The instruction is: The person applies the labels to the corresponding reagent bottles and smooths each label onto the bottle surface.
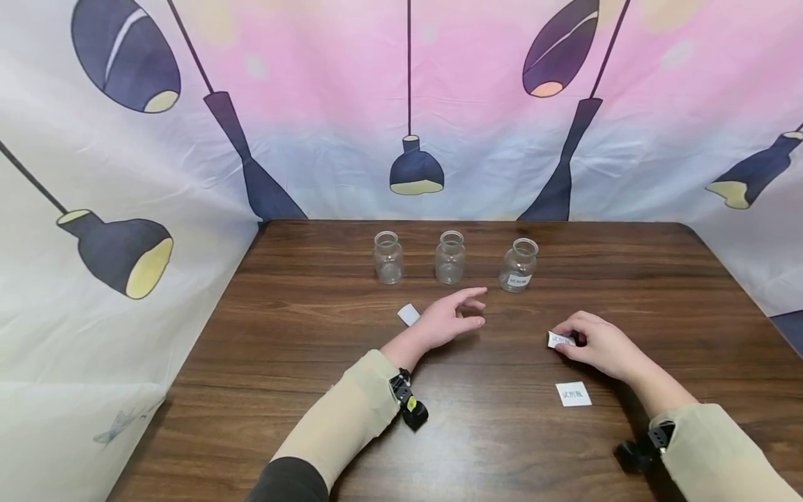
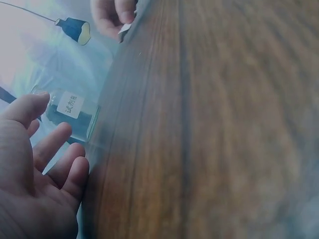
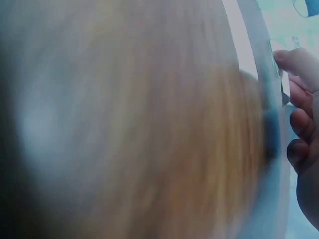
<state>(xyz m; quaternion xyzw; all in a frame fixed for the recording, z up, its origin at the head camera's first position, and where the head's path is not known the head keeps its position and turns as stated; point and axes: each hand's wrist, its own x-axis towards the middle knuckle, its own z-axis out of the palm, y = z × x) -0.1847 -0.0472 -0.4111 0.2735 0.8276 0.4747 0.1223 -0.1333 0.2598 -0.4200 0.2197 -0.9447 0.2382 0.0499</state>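
My right hand (image 1: 599,343) pinches a small white printed label (image 1: 560,340) between thumb and fingers, just over the table. A second printed label (image 1: 574,394) lies flat on the wood, nearer the front. With fingers loosely spread and holding nothing, my left hand (image 1: 447,319) hovers before the jars. Its fingertips point at the rightmost glass jar (image 1: 519,265), which bears a printed label (image 2: 71,105) on its side. To the left stand two glass jars without labels, the middle one (image 1: 450,258) and the left one (image 1: 389,258). All three are upright and have no lids.
A blank white piece of paper (image 1: 408,314) lies beside my left wrist, partly covered by it. The brown wooden table (image 1: 301,335) meets a printed cloth backdrop (image 1: 339,160) along its far edge. Black wrist cameras sit on both sleeves.
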